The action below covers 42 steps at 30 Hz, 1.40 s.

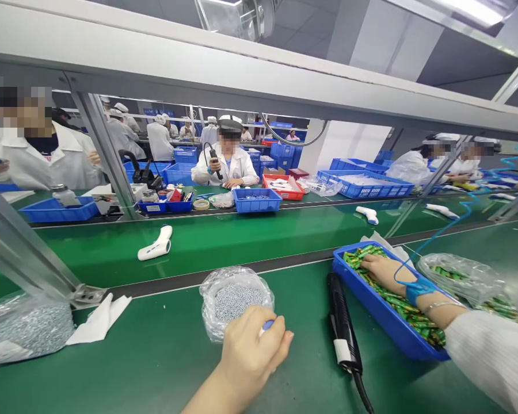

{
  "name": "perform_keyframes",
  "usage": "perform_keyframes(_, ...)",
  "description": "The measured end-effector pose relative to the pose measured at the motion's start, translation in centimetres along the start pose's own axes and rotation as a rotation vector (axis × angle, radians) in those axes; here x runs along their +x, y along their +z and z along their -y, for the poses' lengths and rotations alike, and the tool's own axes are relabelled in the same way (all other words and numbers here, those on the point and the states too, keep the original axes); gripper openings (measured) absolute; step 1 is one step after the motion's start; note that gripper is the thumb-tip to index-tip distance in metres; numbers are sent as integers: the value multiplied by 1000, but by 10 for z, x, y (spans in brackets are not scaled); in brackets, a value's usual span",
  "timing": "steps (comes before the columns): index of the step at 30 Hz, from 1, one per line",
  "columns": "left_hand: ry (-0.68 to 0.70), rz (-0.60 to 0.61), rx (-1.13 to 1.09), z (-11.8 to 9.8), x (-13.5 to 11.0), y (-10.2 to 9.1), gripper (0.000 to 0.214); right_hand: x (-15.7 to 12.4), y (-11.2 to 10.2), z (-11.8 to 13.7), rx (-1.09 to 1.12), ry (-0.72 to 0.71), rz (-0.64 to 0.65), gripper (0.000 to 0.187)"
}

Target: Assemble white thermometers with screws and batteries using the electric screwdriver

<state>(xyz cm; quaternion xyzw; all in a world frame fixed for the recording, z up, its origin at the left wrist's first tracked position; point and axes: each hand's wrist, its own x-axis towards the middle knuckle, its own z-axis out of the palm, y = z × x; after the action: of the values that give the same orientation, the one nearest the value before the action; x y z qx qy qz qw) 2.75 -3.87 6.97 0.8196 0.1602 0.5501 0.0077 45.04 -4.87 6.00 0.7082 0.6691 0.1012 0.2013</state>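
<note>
My left hand (254, 339) is closed around a piece with a rounded blue part (266, 325); the fingers hide most of it, so its kind does not show. Just beyond that hand sits a clear plastic bag (207, 322), rolled open and full of small silvery screws (237, 300). My right hand (386, 271) reaches into a long blue bin (397, 339) of green and gold batteries (414, 313). Its fingers are bunched and bent down onto the batteries, with the tips hidden. A blue wrist strap (418, 289) with a coiled cord circles that wrist.
A black electric screwdriver (344, 322) lies between the hands. Bags of batteries (461, 273) and screws (30, 325) flank the bench. White handheld thermometers (156, 244) lie on the green belt (242, 238). A metal post (30, 241) stands left. Co-workers (228, 155) sit opposite.
</note>
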Motion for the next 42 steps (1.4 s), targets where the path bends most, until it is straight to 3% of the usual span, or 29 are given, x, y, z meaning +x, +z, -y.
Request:
perform_keyframes(3, -45, -34, 99, 0, -3, 5, 9, 3, 2, 0, 5, 15, -6, 16)
perform_keyframes(10, -458, 44, -45, 4, -24, 16, 15, -1, 3, -7, 53, -5, -73, 13)
perform_keyframes(17, -523, 65, -317, -5, -24, 14, 7, -2, 2, -4, 174, 8, -140, 13)
perform_keyframes(19, -655, 88, -420, -10, -23, 11, 12, -2, -4, -4, 233, 21, -170, 15)
perform_keyframes(22, -967, 65, -592, -17, -16, 6, 31, -5, -22, 4, 361, 47, -259, 17)
perform_keyframes(25, -1168, 13, -684, -24, -4, 1, 46, -15, -49, 36, 543, 67, -409, 25)
perform_keyframes(28, -1308, 11, -635, -29, 7, -2, 62, -34, -81, 95, 779, 22, -507, 40)
perform_keyframes(30, -1359, 60, -622, -32, 10, -1, 71, -46, -101, 139, 943, -45, -511, 40)
perform_keyframes(32, -1368, 135, -655, -33, 9, 0, 76, -54, -119, 178, 1283, -104, -453, 34)
perform_keyframes(34, -1344, 186, -697, -32, 7, 1, 73, -55, -133, 207, 1414, -165, -419, 27)
perform_keyframes(37, -1332, 200, -730, -31, 3, 3, 65, -52, -147, 228, 1386, -233, -432, 18)
perform_keyframes(42, -1346, 214, -750, -30, 0, 5, 67, -49, -152, 231, 1310, -266, -483, 12)
